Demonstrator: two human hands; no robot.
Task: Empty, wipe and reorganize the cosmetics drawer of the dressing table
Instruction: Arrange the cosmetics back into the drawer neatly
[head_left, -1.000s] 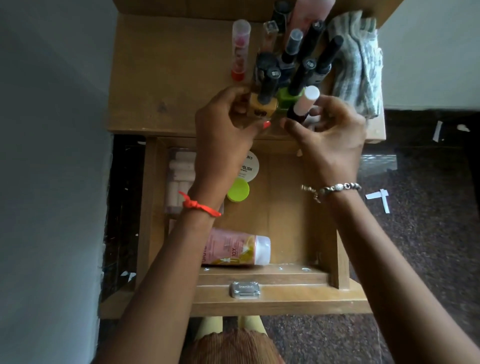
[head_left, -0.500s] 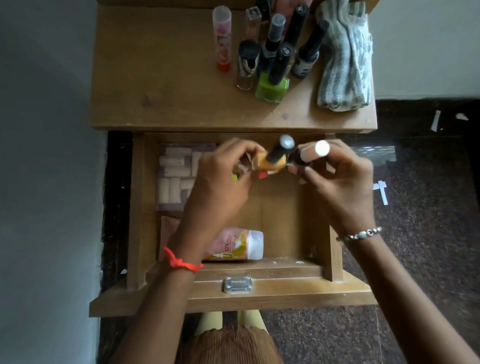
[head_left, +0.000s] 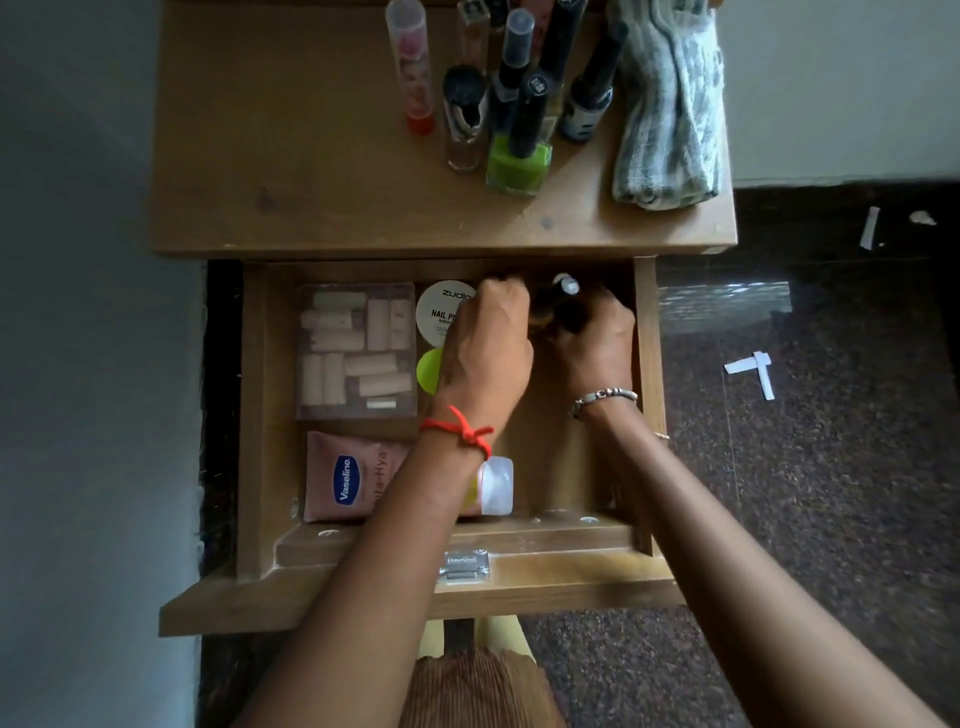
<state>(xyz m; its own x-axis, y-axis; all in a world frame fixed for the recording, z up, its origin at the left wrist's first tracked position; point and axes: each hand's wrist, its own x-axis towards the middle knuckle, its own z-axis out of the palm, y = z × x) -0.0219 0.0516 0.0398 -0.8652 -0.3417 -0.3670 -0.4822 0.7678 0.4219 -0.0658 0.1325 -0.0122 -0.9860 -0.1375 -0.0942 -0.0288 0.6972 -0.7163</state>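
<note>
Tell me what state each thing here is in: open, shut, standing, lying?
Drawer, pulled open.
Vaseline tube, lying on its side in the drawer, cap on.
Round jar, lid on, in the drawer.
Green polish bottle, upright on the tabletop, capped.
Cloth, folded on the tabletop.
Right hand, gripping a white-capped bottle at the drawer's back.
Left hand, fingers curled beside it; its hold is hidden.

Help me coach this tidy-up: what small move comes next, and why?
Probably set the white-capped bottle down upright and release it: the left hand and right hand are deep in the drawer at its back right corner, and more bottles wait on the tabletop.
</note>
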